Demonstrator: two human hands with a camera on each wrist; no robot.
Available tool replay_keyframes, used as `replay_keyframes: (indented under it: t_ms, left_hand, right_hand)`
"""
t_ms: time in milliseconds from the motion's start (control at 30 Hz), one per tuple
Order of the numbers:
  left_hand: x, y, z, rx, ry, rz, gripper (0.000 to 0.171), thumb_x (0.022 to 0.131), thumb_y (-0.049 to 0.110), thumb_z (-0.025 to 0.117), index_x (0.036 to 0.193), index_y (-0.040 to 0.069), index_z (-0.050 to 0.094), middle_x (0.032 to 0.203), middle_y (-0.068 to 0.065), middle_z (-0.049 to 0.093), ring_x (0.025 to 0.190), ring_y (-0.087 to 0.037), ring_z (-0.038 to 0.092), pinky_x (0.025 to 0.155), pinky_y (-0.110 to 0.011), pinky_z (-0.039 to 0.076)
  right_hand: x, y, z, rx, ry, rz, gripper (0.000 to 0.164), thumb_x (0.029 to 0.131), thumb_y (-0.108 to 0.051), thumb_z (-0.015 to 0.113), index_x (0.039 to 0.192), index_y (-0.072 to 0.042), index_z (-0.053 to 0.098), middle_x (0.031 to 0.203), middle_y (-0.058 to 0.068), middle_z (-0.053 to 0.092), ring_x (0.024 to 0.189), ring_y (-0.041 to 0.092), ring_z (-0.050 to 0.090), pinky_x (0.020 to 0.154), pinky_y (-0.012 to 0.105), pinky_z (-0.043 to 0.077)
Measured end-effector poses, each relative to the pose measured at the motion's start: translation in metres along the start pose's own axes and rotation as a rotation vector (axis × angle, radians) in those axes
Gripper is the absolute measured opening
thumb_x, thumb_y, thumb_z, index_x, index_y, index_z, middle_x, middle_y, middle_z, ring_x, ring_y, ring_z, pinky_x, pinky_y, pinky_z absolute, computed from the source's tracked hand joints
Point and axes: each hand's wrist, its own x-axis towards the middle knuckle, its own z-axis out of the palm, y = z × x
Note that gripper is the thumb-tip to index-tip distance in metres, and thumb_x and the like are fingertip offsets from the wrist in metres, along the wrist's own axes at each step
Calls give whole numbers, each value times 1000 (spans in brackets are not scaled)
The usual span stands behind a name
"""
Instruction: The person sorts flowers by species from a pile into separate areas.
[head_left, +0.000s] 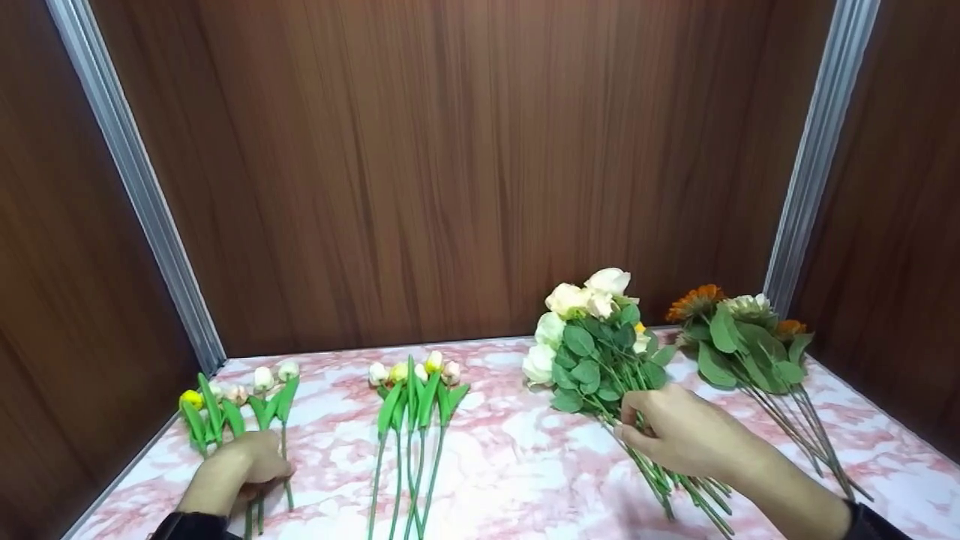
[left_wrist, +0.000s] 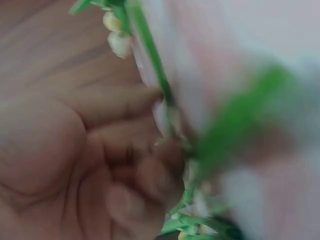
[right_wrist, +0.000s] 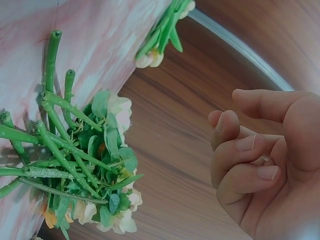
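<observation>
At the left, several artificial tulips (head_left: 262,379) with yellow, white and pale pink heads lie on the table. My left hand (head_left: 247,457) is over their stems; in the left wrist view its curled fingers (left_wrist: 125,200) meet a green tulip stem (left_wrist: 150,47) at the fingertips, and another green piece is blurred in front. Over the stems of a bunch of white and cream roses (head_left: 568,300) hovers my right hand (head_left: 675,427). In the right wrist view its fingers (right_wrist: 240,150) are loosely bent around nothing, apart from the rose stems (right_wrist: 65,112).
Between the hands lies a second tulip group (head_left: 412,397), stems toward me. Orange and white flowers (head_left: 739,330) with broad leaves lie at the far right. Brown wood-grain panels (head_left: 480,165) enclose the pink-marbled table (head_left: 510,480) at the back and sides.
</observation>
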Motion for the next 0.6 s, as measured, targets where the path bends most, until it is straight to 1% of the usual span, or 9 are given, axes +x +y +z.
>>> replay_keyframes:
  t_ms: [67, 133, 167, 200, 300, 367, 467, 533, 600]
  left_hand:
    - [1, -2, 2, -55, -44, 12, 25, 84, 23, 63, 88, 0, 54, 79, -11, 55, 60, -19, 53, 52, -28, 43]
    - [2, -3, 5, -96, -54, 30, 17, 83, 17, 62, 78, 4, 52, 71, -7, 52, 57, -17, 48, 51, -26, 38]
    - [2, -3, 6, -114, -50, 37, 17, 81, 14, 61, 72, 6, 49, 65, -4, 48, 51, -15, 45, 47, -25, 36]
    - [3, -2, 7, -120, -49, 45, 18, 80, 11, 60, 68, 8, 48, 62, -3, 46, 51, -15, 43, 47, -25, 35]
    - [5, -1, 9, -97, -9, 75, 22, 76, 10, 58, 60, 11, 44, 57, -1, 45, 49, -14, 41, 47, -24, 34]
    - [7, 0, 8, -77, 60, 74, 23, 79, 14, 58, 59, 10, 46, 57, -1, 46, 51, -15, 44, 48, -26, 35]
    - [10, 6, 5, -126, 214, 77, 28, 84, 19, 56, 59, 11, 45, 57, 0, 45, 51, -15, 45, 50, -27, 36]
    - [10, 15, 1, -164, 329, 85, 30, 85, 20, 54, 58, 12, 43, 54, 2, 41, 49, -14, 43, 48, -28, 36]
    - [9, 26, -3, -193, 408, 115, 28, 85, 19, 53, 59, 11, 45, 55, 2, 39, 50, -14, 42, 47, -28, 36]
  right_hand:
    - [0, 0, 0, 5, -7, 3, 12, 86, -27, 62, 75, -23, 58, 50, -15, 43, 41, -3, 34, 40, 19, 33]
    - [0, 0, -1, 10, -13, 5, 12, 86, -26, 62, 75, -23, 58, 50, -15, 43, 40, -3, 33, 39, 19, 33]
    - [0, 0, -1, 11, -14, 4, 12, 86, -25, 62, 75, -23, 58, 50, -15, 43, 40, -3, 33, 39, 19, 33]
    - [1, 0, -1, 11, -15, 2, 12, 86, -25, 62, 75, -23, 58, 51, -15, 44, 41, -3, 33, 39, 19, 34]
    - [0, 0, 0, 14, -16, 2, 11, 86, -26, 62, 76, -23, 58, 52, -14, 45, 41, -3, 34, 39, 19, 34]
    - [0, 0, 0, 12, -13, 1, 11, 86, -26, 62, 76, -23, 58, 52, -14, 46, 40, -2, 35, 39, 20, 35]
    - [-1, 0, 0, 9, -10, -2, 11, 86, -27, 62, 76, -23, 58, 51, -14, 46, 39, -2, 35, 39, 19, 35]
    - [-1, 0, 0, 6, -8, -2, 11, 86, -27, 62, 76, -23, 58, 50, -14, 46, 39, -3, 35, 39, 19, 35]
    - [-1, 0, 0, 7, -7, 0, 11, 86, -27, 62, 76, -23, 58, 51, -14, 46, 40, -2, 35, 39, 20, 35]
